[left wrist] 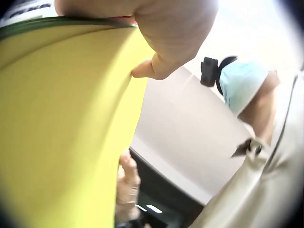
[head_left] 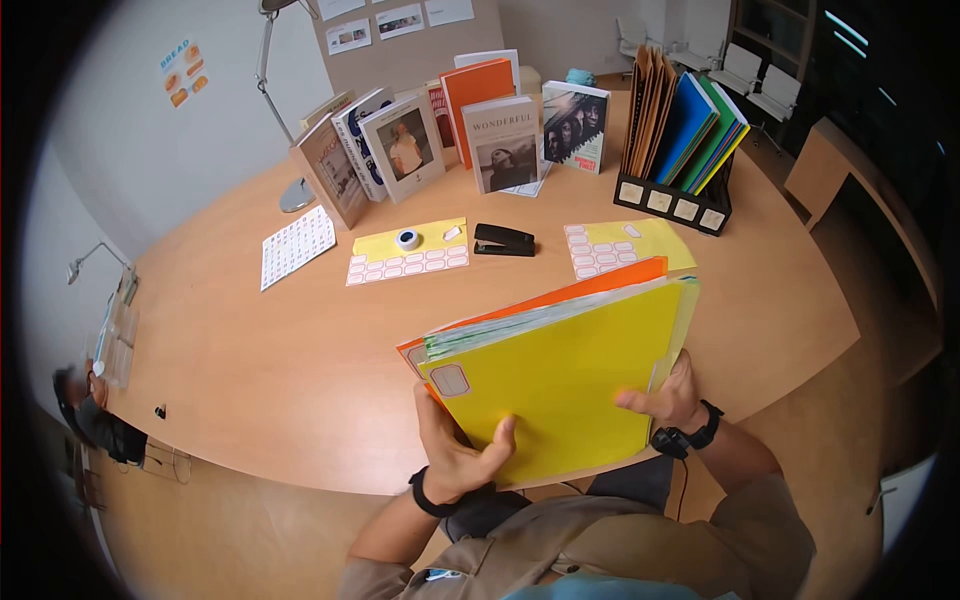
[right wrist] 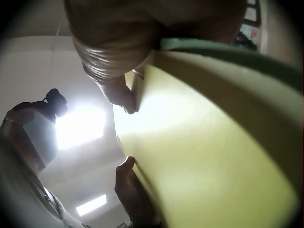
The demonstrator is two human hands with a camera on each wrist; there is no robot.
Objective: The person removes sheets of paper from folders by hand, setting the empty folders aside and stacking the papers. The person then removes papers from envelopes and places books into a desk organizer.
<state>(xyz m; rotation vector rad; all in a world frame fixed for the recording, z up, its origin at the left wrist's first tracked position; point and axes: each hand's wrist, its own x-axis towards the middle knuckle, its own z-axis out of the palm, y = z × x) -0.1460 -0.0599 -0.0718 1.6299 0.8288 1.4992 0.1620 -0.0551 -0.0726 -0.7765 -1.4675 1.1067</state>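
Both hands hold a stack of folders upright near the table's front edge. A yellow folder (head_left: pixel 560 380) faces the person, with a red-bordered label (head_left: pixel 450 380) at its upper left corner. Behind it show paper edges and an orange folder (head_left: pixel 600 284). My left hand (head_left: pixel 460 450) grips the stack's lower left side, thumb on the yellow cover. On the right side my right hand (head_left: pixel 677 400) holds it likewise, its thumb also on the cover. Both wrist views show a thumb pressed on the yellow cover (left wrist: pixel 61 123); the fingers behind the stack are largely hidden.
Beyond the stack lie a black stapler (head_left: pixel 504 240), a white-and-blue roll (head_left: pixel 407 239) and sheets of labels (head_left: pixel 410 266) on yellow paper. Several upright books (head_left: pixel 405 150) stand farther back. A black file holder (head_left: pixel 672 205) with coloured folders is at back right. A lamp (head_left: pixel 297 195) stands at left.
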